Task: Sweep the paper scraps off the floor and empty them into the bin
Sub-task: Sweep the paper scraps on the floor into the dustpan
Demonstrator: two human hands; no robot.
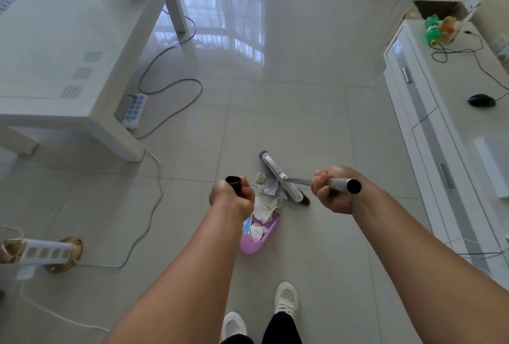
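Left hand (231, 196) grips the dustpan (260, 236) handle, right hand (332, 189) grips the broom (283, 178). Scraps (268, 202) sit heaped at the pan's lip, so a hard push could scatter them past it.

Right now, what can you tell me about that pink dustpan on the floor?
The pink dustpan looks like plastic, a scoop with raised walls, lying on the pale tiled floor just ahead of the person's white shoes. Its open mouth faces the broom head. Crumpled paper scraps sit inside it and spill over its front edge. The left hand is closed around a dark upright handle above it; the hand hides where the handle joins the pan.
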